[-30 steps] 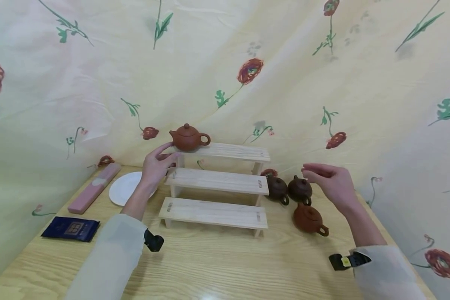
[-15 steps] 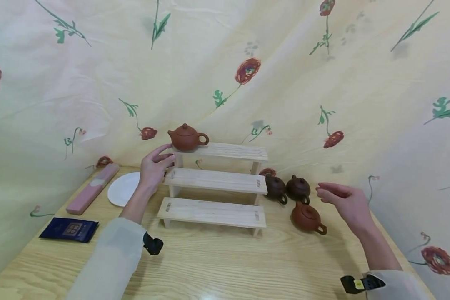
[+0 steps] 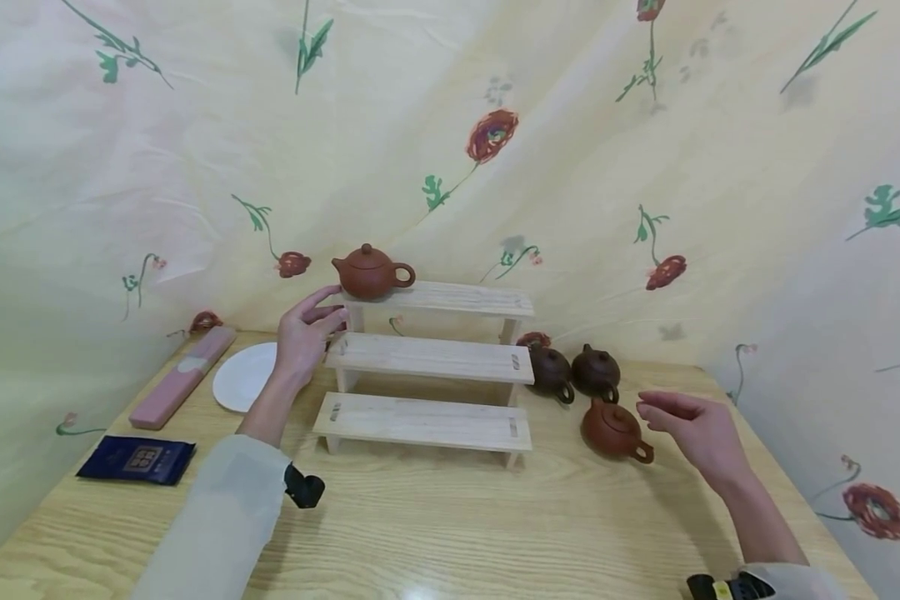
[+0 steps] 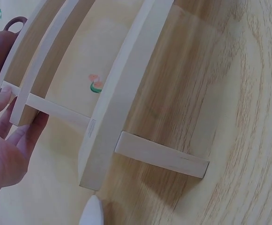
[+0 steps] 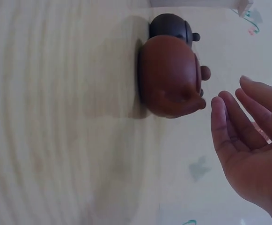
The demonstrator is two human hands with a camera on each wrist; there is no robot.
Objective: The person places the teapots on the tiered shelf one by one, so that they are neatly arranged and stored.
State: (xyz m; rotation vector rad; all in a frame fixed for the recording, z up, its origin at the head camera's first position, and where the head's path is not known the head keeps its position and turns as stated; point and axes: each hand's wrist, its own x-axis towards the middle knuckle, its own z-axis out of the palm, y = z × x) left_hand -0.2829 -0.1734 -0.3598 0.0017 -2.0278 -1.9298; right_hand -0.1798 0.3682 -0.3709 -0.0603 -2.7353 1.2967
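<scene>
A three-tier wooden display stand (image 3: 427,353) stands on the table. At the left end of its upper tiers, my left hand (image 3: 304,335) grips the frame, with the thumb (image 4: 4,95) on the near side and the other fingers partly hidden behind the wood. A reddish-brown teapot (image 3: 367,273) sits on the top tier, just above that hand. On the right, my right hand (image 3: 696,433) hovers with loosely bent fingers and nothing in them. Nearest to it is a second reddish-brown teapot (image 5: 168,75), its handle facing the hand. Two dark brown teapots (image 3: 596,372) stand just behind.
A white plate (image 3: 242,377) lies left of the stand, partly behind my left forearm. Farther left are a long pink box (image 3: 183,377) and a dark blue packet (image 3: 137,460). Flower-printed cloth (image 3: 420,125) hangs behind and beside the wooden table (image 3: 420,525).
My right hand has moved down and to the right, from beside the dark teapots to near the handle of the reddish-brown one. My left hand keeps its place on the stand.
</scene>
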